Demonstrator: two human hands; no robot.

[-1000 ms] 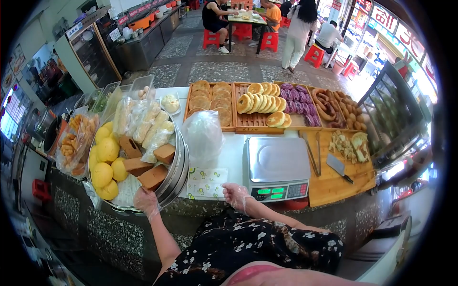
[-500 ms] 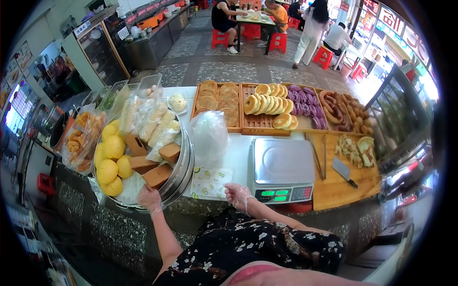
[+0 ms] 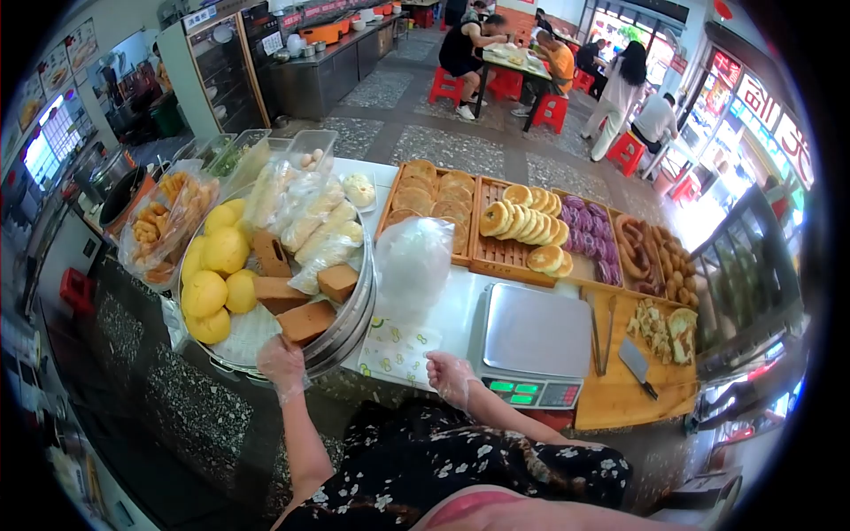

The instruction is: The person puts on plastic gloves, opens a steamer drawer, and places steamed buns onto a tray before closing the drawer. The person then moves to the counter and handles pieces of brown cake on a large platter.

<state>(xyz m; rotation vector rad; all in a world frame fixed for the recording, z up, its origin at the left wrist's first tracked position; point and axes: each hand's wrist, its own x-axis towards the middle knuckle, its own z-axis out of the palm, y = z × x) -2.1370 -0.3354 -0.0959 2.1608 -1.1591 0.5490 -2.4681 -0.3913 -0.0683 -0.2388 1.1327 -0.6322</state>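
Observation:
My left hand, in a clear plastic glove, has its fingers closed at the near corner of a brown sponge cake. That cake lies at the front rim of a round metal steamer. More brown cake pieces and round yellow buns fill the steamer. At the right edge of a green-patterned paper bag is my right hand, also gloved. Its fingers are curled together, and whatever they may hold is hidden. A digital scale stands just to its right.
Clear plastic bags lie behind the paper bag. Wooden trays of flat cakes and purple rolls line the back. A cleaver and tongs rest on a cutting board. People sit at tables beyond.
The view has shifted, so the counter appears slightly lower and to the right. Both hands stay in nearly the same places, beside the cake and the paper bag.

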